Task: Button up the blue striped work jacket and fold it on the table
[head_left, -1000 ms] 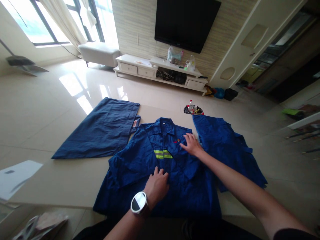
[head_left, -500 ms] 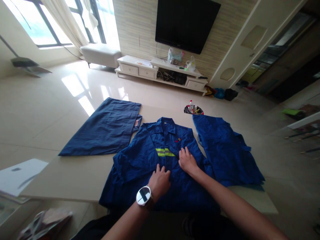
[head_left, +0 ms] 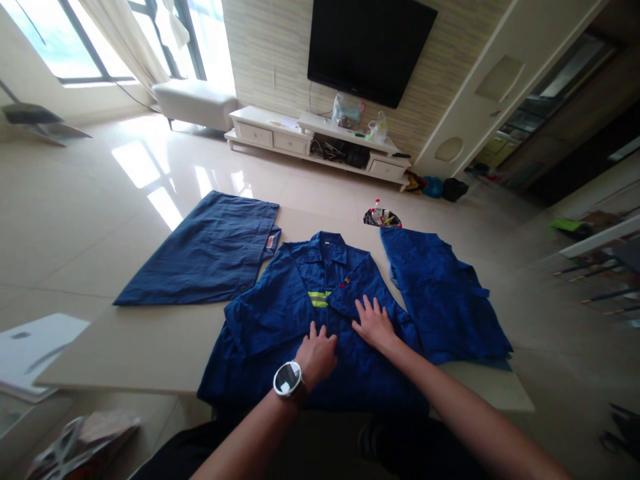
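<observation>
A blue work jacket [head_left: 273, 313] lies front up on the table, collar pointing away from me. Both its sleeves are folded inward over the chest. The right-side sleeve [head_left: 356, 283] covers part of the yellow-green reflective strip [head_left: 318, 299]. My left hand [head_left: 319, 353], a watch on its wrist, rests on the jacket's lower front with fingers spread. Flat on the right side of the jacket lies my right hand [head_left: 375, 323], its fingers apart beside the folded sleeve. Neither hand grips anything.
A folded dark blue garment [head_left: 195, 257] lies on the left of the table [head_left: 135, 350], another blue garment [head_left: 445, 300] on the right. Beyond the far edge stands a bin with bottles [head_left: 381, 217]. A white TV cabinet [head_left: 290, 141] lines the wall.
The right-side sleeve now reaches further inward and hides the right part of the reflective strip. My right hand has opened from a grasp and flattened. My left hand stays almost in place.
</observation>
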`<state>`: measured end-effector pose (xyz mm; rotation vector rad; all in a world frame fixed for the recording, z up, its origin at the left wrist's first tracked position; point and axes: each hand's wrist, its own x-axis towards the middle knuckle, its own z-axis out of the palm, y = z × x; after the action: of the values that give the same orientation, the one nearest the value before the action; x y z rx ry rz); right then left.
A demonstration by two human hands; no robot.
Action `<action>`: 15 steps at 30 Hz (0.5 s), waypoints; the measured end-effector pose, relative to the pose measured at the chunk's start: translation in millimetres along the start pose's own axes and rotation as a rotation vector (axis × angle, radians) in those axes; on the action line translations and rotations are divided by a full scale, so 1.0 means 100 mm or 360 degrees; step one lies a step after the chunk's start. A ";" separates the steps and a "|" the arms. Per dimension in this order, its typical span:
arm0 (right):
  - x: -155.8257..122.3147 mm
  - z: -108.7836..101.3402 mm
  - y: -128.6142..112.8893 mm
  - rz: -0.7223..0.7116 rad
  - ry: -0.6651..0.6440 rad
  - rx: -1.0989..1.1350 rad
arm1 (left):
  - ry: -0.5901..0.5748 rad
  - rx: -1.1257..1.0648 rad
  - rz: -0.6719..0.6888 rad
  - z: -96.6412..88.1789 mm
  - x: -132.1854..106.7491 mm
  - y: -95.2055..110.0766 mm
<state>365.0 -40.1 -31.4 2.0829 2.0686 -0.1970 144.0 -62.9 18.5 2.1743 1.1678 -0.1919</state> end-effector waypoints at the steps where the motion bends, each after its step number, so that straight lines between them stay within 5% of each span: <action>1: 0.01 0.01 0.00 0.0031 -0.0007 0.0000 | -0.0009 0.0012 -0.0020 0.00 0.00 0.00; 6: 0.17 -0.11 0.11 0.0120 -0.0168 0.0154 | -0.0020 0.0031 -0.0036 -0.01 -0.02 0.01; 12: 0.99 -0.38 0.46 0.0099 0.0290 0.0179 | -0.0007 0.0017 -0.0051 0.02 -0.04 -0.02; 15: 1.36 -0.33 0.59 0.0178 0.0267 0.0206 | 0.0008 0.0006 -0.0034 0.06 -0.02 -0.05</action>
<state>424.2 99.4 -28.2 2.3593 2.0734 -0.1470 139.6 -66.5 12.3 2.1674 1.1949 -0.1979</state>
